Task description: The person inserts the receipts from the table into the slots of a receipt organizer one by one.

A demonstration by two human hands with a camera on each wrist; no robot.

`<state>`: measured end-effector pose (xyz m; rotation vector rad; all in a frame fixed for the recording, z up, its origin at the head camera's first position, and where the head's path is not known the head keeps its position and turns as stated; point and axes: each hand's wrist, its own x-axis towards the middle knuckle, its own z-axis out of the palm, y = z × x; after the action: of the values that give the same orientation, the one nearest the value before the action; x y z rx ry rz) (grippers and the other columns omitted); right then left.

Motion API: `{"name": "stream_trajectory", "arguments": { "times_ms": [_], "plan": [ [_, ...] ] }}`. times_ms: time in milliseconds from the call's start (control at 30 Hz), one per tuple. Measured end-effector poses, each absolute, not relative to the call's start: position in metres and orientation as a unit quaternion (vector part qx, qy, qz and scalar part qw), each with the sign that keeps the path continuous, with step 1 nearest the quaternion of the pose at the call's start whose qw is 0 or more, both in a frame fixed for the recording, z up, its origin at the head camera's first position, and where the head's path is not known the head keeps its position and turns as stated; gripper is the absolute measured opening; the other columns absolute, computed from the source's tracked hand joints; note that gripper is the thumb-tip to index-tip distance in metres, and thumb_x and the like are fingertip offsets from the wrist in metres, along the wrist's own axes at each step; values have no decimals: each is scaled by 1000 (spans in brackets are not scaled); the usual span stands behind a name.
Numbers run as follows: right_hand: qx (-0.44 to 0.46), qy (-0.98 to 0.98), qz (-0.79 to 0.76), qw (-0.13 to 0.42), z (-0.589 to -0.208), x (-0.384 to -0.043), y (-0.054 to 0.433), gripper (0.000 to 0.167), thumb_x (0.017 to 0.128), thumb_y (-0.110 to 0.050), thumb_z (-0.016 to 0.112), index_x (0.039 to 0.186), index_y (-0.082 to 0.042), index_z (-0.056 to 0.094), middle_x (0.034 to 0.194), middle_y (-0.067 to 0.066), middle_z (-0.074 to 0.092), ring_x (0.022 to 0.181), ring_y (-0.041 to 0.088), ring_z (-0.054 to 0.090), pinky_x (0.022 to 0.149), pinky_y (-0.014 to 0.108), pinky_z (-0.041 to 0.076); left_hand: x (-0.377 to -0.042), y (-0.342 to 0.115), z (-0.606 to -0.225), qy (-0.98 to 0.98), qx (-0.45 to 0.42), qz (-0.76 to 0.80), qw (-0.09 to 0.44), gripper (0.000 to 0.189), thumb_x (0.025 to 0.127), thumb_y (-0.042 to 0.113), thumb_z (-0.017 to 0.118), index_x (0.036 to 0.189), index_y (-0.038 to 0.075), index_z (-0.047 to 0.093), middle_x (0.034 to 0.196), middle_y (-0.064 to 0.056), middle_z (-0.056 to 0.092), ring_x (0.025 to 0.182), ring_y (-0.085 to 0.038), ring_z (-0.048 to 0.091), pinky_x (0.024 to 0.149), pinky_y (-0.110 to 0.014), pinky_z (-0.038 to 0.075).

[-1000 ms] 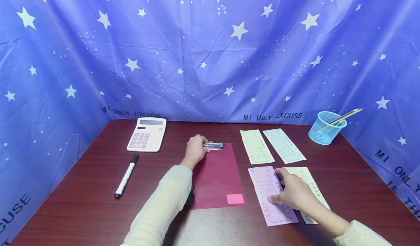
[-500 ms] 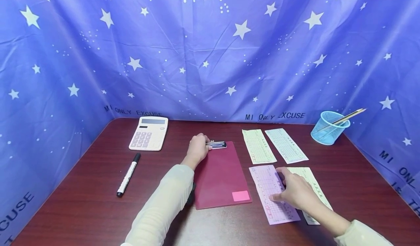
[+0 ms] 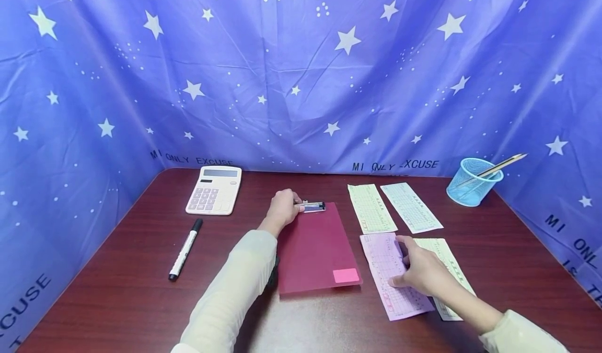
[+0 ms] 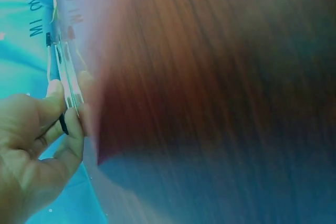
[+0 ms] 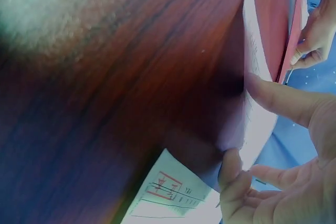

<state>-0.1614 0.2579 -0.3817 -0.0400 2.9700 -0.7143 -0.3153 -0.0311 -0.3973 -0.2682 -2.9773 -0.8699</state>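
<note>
My left hand grips the top edge of a dark red clipboard beside its metal clip. In the left wrist view, the thumb and fingers pinch the board at the clip. The board is tilted off the table there, and a pink label sits at its near right corner. To its right, my right hand pinches a pink-purple receipt slip along its right side. In the right wrist view, the slip stands raised from the table between thumb and fingers.
A pale yellow slip lies partly under my right hand. Farther back are a yellow-green slip and a light blue slip. A blue mesh pen cup holds pencils at back right. A calculator and a marker lie at left.
The clipboard's near end has swung slightly right and come up off the table in my left hand. The pink-purple slip has shifted slightly with my right hand.
</note>
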Motion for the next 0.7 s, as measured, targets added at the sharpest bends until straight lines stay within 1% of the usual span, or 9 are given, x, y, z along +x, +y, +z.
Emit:
{"name": "stream_trajectory", "arguments": {
  "times_ms": [133, 233, 267, 333, 400, 467, 500, 567, 700],
  "plan": [
    [-4, 971, -234, 48, -382, -161, 259, 101, 64, -14, 96, 145, 6, 39, 90, 9, 66, 83, 27, 62, 70, 47, 49, -318, -33, -400, -955, -89, -282, 15, 15, 91, 15, 78, 101, 4, 78, 105, -10, 74, 107, -29, 67, 96, -39, 52],
    [-6, 971, -234, 44, -383, -161, 259, 102, 63, -14, 96, 146, 5, 38, 96, 15, 66, 88, 32, 62, 73, 50, 50, -324, -35, -407, -953, -99, -287, 21, 14, 88, 14, 81, 98, 5, 77, 103, -10, 73, 108, -31, 67, 97, -40, 52],
    [-9, 971, -237, 43, -383, -161, 259, 103, 63, -13, 96, 146, 6, 38, 98, 18, 66, 91, 34, 61, 75, 52, 50, -331, -38, -418, -949, -115, -289, 40, 14, 87, 16, 83, 96, 7, 77, 100, -7, 73, 105, -31, 67, 94, -38, 53],
    [-15, 969, -242, 41, -383, -162, 259, 103, 63, -12, 96, 146, 6, 38, 102, 21, 65, 96, 37, 60, 78, 56, 50, -333, -39, -422, -948, -126, -287, 48, 13, 85, 15, 84, 94, 8, 77, 97, -6, 71, 103, -31, 67, 92, -38, 53],
    [-19, 967, -249, 42, -383, -162, 259, 103, 63, -10, 95, 146, 7, 37, 102, 20, 66, 95, 36, 61, 79, 55, 50, -332, -40, -421, -947, -131, -288, 49, 13, 86, 14, 83, 94, 7, 77, 96, -7, 69, 102, -31, 67, 91, -38, 53],
    [-19, 965, -259, 44, -383, -162, 259, 104, 63, -9, 95, 147, 6, 35, 99, 15, 66, 91, 32, 61, 76, 51, 51, -329, -41, -419, -946, -136, -288, 53, 13, 86, 14, 83, 95, 6, 78, 95, -7, 67, 100, -30, 67, 91, -39, 53],
    [-19, 964, -261, 46, -383, -161, 260, 105, 64, -9, 95, 148, 6, 34, 102, 19, 66, 92, 34, 62, 77, 51, 51, -322, -38, -408, -949, -124, -286, 35, 14, 87, 11, 82, 97, 4, 78, 98, -9, 67, 104, -32, 66, 94, -40, 52],
    [-18, 962, -268, 51, -385, -161, 261, 106, 65, -10, 94, 149, 5, 32, 109, 27, 65, 94, 36, 63, 77, 51, 52, -319, -38, -406, -949, -122, -287, 30, 15, 88, 11, 81, 99, 3, 77, 100, -10, 67, 106, -32, 65, 96, -41, 51],
    [-17, 958, -279, 60, -387, -160, 264, 110, 66, -14, 94, 151, 6, 28, 130, 40, 53, 105, 45, 60, 83, 57, 51, -317, -39, -404, -950, -121, -287, 25, 16, 87, 11, 82, 100, 2, 77, 101, -11, 66, 107, -33, 65, 97, -41, 51]
  ]
}}
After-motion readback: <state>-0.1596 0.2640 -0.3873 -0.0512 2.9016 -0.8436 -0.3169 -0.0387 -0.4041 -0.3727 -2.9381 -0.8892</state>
